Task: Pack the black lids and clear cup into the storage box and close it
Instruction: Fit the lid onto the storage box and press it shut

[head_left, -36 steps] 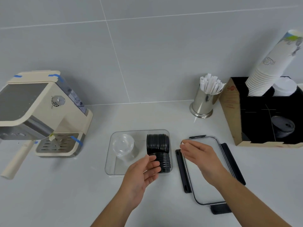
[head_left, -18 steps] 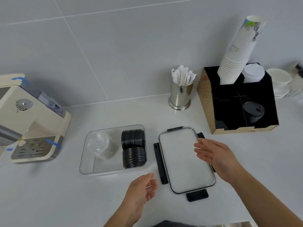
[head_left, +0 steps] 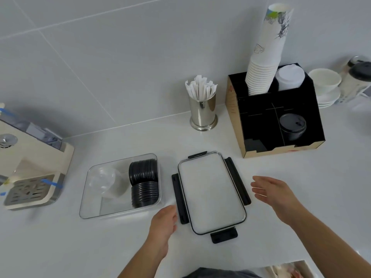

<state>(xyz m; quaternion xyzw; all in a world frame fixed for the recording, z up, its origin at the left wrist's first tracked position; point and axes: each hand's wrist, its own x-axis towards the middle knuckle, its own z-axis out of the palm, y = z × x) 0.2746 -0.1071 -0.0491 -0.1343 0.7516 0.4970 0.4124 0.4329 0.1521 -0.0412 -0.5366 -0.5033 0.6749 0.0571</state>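
A clear storage box (head_left: 86,205) sits on the white counter. Inside it a stack of black lids (head_left: 143,183) lies on its side at the right, and a clear cup (head_left: 103,182) lies at the left. The box's lid (head_left: 210,192), clear with black clasps, lies flat on the counter just right of the box. My left hand (head_left: 163,223) is open at the lid's near left clasp, close to it or touching it. My right hand (head_left: 275,195) is open, fingers spread, just right of the lid and apart from it.
A cream coffee machine (head_left: 30,167) stands at the left. Behind the lid stand a steel cup of wrapped straws (head_left: 202,109) and a cardboard organiser (head_left: 281,125) with stacked paper cups. White bowls (head_left: 325,85) are at the far right.
My left hand has moved right from the box to the lid's left clasp. My right hand has come off the lid top to its right side. The view has shifted right.
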